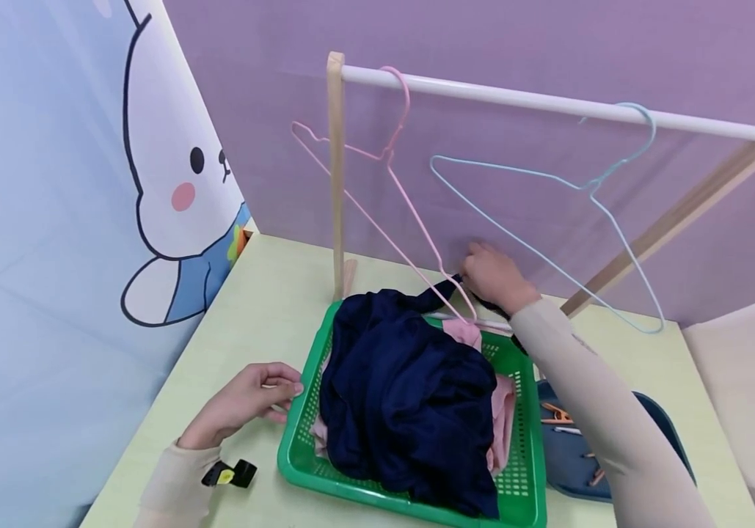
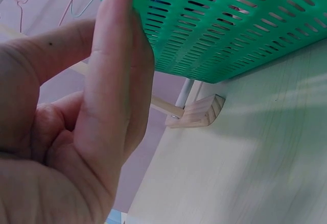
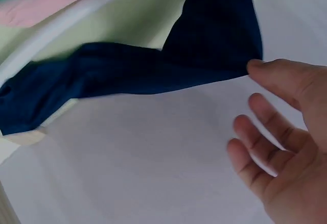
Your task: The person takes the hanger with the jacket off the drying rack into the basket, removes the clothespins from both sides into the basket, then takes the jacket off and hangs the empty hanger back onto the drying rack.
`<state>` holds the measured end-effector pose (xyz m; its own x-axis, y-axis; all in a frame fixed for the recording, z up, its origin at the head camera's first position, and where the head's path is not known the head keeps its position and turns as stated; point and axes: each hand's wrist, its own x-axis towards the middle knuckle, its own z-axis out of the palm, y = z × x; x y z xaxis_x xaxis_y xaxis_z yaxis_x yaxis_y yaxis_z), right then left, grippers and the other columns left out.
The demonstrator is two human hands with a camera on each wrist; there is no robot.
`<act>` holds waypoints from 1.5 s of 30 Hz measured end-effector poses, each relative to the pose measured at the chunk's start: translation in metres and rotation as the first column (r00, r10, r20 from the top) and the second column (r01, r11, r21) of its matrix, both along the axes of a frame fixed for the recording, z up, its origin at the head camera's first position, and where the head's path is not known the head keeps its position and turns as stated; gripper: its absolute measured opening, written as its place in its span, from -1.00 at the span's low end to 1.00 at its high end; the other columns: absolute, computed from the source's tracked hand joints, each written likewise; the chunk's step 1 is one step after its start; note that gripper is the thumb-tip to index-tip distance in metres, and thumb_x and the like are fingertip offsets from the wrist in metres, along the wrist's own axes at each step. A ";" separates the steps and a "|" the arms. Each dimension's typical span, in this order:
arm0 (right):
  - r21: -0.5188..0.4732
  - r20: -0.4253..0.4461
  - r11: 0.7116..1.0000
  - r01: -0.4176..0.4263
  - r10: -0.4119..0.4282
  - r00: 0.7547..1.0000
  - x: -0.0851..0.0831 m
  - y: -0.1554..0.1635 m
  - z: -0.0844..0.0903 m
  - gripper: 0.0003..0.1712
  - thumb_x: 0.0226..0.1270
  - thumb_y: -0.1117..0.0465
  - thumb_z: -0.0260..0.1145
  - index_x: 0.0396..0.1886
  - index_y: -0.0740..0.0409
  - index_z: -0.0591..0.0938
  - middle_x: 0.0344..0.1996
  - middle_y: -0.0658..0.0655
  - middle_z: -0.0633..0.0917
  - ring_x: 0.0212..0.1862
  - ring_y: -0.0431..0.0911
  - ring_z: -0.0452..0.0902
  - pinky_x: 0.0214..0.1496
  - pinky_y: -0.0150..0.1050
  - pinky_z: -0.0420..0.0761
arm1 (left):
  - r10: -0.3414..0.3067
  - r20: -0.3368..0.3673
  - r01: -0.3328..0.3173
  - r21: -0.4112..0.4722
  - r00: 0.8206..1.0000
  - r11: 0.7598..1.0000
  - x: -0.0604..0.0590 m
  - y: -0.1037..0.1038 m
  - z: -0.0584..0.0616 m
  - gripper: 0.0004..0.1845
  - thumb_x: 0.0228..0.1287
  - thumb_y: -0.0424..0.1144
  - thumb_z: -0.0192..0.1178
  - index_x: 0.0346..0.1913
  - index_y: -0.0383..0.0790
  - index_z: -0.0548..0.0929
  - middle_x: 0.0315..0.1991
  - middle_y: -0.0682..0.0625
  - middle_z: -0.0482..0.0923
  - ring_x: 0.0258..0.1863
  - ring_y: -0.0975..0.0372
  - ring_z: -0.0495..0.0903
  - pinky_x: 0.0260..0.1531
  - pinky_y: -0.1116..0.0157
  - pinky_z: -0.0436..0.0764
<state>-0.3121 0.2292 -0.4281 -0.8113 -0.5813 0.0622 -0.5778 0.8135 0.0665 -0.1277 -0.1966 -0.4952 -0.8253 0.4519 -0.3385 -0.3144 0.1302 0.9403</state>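
Up front, right hand [image 1: 492, 277] (fingers spread) touching navy garment [image 1: 410, 396]; left hand [image 1: 245, 402] open against green basket [image 1: 298, 447].

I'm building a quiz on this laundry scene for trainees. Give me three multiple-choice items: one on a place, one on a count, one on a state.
1. Where does the dark blue garment mostly lie?
A. in the green basket
B. on the rail
C. on the floor

2. How many wire hangers hang on the rail?
A. one
B. two
C. four

3. What is the left hand doing?
A. holding a hanger
B. touching the basket's rim
C. lifting a peg

Answers: 1 A, the garment is heaped in the basket; 2 B, a pink hanger and a blue hanger; 3 B, its fingers lie against the rim.
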 end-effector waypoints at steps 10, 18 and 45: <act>-0.209 -0.153 0.975 -0.073 0.041 0.987 0.080 0.002 0.047 -0.90 0.27 0.42 0.36 -0.33 0.18 0.74 -0.25 0.20 0.58 -0.21 0.12 0.48 -0.25 -0.03 0.58 | 0.006 -0.004 -0.006 0.001 1.000 1.000 0.001 -0.001 0.001 -0.67 0.45 -0.30 0.21 0.06 -0.55 0.53 -0.27 -0.15 0.65 -0.33 0.08 0.66 -0.29 0.01 0.72; -0.280 -0.345 0.937 -0.208 0.103 0.933 0.136 -0.001 0.077 -0.94 0.24 0.40 0.38 -0.30 0.21 0.71 -0.21 0.22 0.60 -0.24 0.16 0.48 -0.30 -0.02 0.54 | 0.008 -0.017 -0.008 -0.003 1.000 1.000 0.002 -0.001 0.001 -0.66 0.45 -0.31 0.21 0.06 -0.56 0.52 -0.27 -0.15 0.63 -0.34 0.09 0.65 -0.28 -0.01 0.71; -0.488 -0.462 0.753 -0.441 0.206 0.863 0.239 -0.036 0.143 -0.65 0.58 0.11 0.08 -0.42 0.11 0.64 -0.13 0.24 0.64 -0.15 0.09 0.53 -0.13 -0.26 0.40 | -0.002 -0.024 0.002 -0.002 1.000 1.000 0.001 0.002 0.000 -0.65 0.45 -0.30 0.21 0.07 -0.57 0.51 -0.27 -0.14 0.62 -0.33 0.10 0.64 -0.32 0.10 0.74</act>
<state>-0.0726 0.1931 -0.2853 -0.4281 -0.5660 0.7046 -0.8409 0.5351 -0.0812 -0.1268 -0.1943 -0.4950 -0.8321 0.4531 -0.3200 -0.2917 0.1332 0.9472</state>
